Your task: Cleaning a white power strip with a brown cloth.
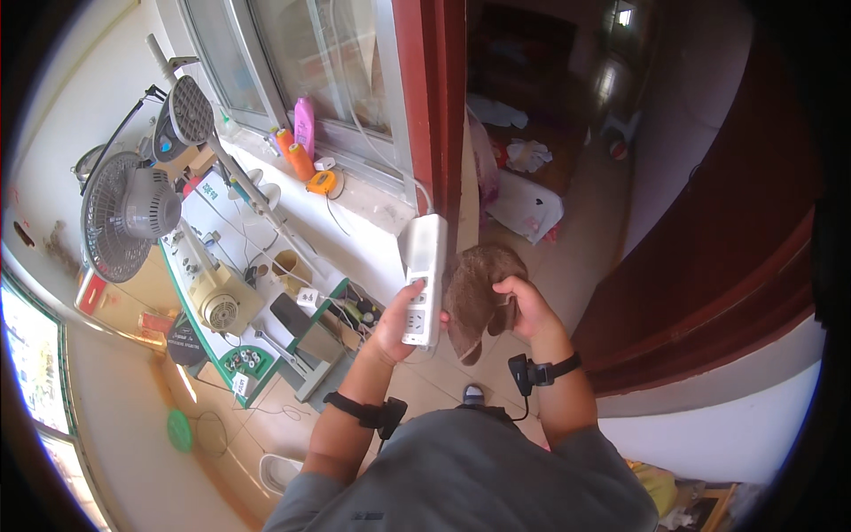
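My left hand (396, 326) is closed around the lower end of a white power strip (427, 244), thumb over its socket face. The strip stands roughly upright in front of me, and a white cable runs from its top up along the window frame. A bunched brown cloth (479, 288) hangs just to its right, close against the strip's side. My right hand (526, 307) grips that cloth along its right edge, thumb on top. Folds of the cloth hide most of the right fingers.
At left, a sewing machine (222, 300) stands on a green-edged table below a grey fan (120, 217). The window sill holds orange thread spools (300, 161), a pink bottle (304, 126) and a yellow tape measure (322, 183). A dark red door (709, 275) stands at right beside a doorway.
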Motion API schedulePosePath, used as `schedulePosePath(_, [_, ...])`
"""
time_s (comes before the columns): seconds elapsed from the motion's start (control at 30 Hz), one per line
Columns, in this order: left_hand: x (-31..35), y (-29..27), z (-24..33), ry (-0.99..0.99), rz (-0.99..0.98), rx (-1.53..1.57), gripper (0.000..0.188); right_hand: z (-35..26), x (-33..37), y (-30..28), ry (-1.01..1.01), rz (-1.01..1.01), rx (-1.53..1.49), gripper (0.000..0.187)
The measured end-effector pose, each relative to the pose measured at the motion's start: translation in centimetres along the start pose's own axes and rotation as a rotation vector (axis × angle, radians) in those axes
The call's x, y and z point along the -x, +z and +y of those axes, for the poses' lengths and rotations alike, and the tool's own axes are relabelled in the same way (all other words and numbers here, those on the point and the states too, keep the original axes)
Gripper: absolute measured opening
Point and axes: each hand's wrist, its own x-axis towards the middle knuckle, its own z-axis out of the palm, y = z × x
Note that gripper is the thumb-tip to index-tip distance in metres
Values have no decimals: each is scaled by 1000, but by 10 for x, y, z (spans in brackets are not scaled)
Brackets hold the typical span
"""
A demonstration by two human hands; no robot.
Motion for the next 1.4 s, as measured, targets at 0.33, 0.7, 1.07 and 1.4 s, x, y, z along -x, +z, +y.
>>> schedulePosePath(0.33, [0,8,24,185,160,84,39,28,-27,-5,-209,-298,-504,96])
schedulePosePath(0.7, [4,-18,26,211,225,191,40,55,-50,42,-708,197,506,31])
schedulePosePath(1.07, [8,-16,39,260,210,297,48,80,-24,89,-1047,3,1056,45])
schedulePosePath(1.4, [8,-21,48,218,349,237,43,83,-17,76,-965,97,543,39])
